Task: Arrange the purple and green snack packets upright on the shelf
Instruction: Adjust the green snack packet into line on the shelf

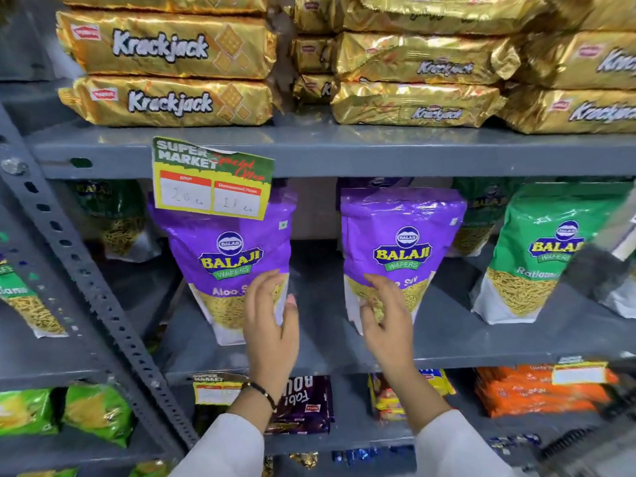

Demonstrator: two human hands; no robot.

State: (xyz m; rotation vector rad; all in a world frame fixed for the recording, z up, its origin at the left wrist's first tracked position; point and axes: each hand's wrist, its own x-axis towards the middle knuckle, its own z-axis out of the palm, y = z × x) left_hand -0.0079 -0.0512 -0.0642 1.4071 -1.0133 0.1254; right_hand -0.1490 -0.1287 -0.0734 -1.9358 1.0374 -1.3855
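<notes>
Glossy purple plastic packets (401, 235) | shiny crinkled gold foil biscuit packs (172, 44) | matt grey painted metal shelf (378, 149) | creased paper price tag (211, 177) | smooth white cloth sleeve (234, 445)

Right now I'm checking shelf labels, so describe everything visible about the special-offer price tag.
The price tag is a creased paper card hanging tilted from the grey shelf edge. Green top reads "Super Market", with red "Special Offer" script; yellow bottom holds two white boxes with faint handwritten prices. Its lower edge overlaps the left purple packet.
</notes>
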